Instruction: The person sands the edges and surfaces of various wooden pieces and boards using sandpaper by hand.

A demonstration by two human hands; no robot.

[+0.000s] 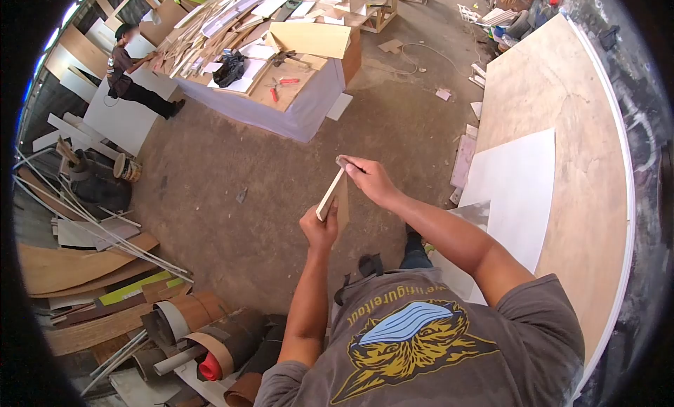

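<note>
Board (331, 194) sits in front of the person, narrow edge facing up, over the floor (210, 189). The left hand (320, 228) has its fingers gripping the near end; the right hand (370, 181) has its fingers curled round a small piece (341, 160) at the far end, too small to identify. Good handling likely calls for a firm left hold and light, even pressure along the edge. Floor separates the hands from the desk (309, 113); plywood (554, 91) bounds the right side.

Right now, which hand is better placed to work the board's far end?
Right hand, probably: it's at the far end of the board; the left hand grips the near end.
</note>
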